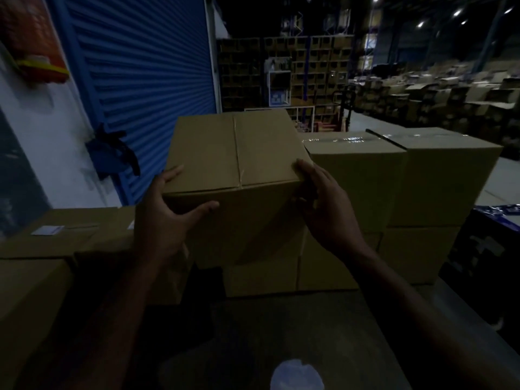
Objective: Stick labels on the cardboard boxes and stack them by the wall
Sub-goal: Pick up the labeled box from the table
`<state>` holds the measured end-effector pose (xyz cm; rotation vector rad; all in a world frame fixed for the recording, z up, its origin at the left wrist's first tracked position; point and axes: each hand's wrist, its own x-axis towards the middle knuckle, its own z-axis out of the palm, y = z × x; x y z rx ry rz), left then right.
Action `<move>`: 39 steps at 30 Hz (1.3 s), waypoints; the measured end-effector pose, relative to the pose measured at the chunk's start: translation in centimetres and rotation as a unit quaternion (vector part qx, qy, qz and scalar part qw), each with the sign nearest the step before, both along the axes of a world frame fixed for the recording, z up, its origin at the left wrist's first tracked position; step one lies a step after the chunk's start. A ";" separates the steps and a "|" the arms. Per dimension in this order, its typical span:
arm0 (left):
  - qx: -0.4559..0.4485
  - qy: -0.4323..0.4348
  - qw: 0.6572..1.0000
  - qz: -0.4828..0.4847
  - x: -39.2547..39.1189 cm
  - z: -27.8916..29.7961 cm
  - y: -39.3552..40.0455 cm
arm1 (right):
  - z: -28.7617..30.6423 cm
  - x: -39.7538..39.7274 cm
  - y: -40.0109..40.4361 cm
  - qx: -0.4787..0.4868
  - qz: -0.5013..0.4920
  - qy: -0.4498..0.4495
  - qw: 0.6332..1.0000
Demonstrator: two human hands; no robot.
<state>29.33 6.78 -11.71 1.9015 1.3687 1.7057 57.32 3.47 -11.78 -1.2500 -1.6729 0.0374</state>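
Observation:
A plain brown cardboard box (233, 164) is held up at chest height in the middle of the view, its taped top seam facing me. My left hand (166, 218) grips its near left corner, thumb across the front face. My right hand (323, 206) presses its right side, fingers over the top edge. No label shows on the sides of this box that I can see. To the left a lower box (70, 235) carries a white label (47, 229) on its top.
Taped boxes (394, 175) stand stacked two high at the right, beside the held box. A blue roller shutter (140, 80) and a white wall (42, 130) are at the left. A dark blue crate (489, 263) sits at the far right. Shelves of cartons fill the background.

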 end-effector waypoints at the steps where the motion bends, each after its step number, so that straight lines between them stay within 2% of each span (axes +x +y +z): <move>1: -0.005 0.003 1.000 -0.005 0.4 0.4 1.7 | 0.2 0.5 1.5 0.002 -0.001 0.006 1.000; 8: -0.030 0.032 0.999 -0.009 3.4 1.5 11.1 | 0.3 3.4 9.8 0.027 -0.058 -0.007 0.998; 17: -0.078 0.065 0.995 0.001 5.3 -0.5 16.1 | -2.5 4.7 14.1 0.035 -0.131 -0.041 0.990; 30: -0.057 0.041 0.997 0.019 5.6 -3.0 15.9 | -3.7 2.3 13.0 0.097 -0.147 -0.069 0.982; 34: -0.044 0.029 0.999 0.010 3.9 -4.2 13.9 | -4.9 -1.1 12.3 0.084 -0.129 -0.080 0.985; 39: -0.078 -0.007 0.997 0.004 -0.7 -6.9 11.1 | -6.9 -8.4 11.8 0.052 -0.065 -0.089 0.993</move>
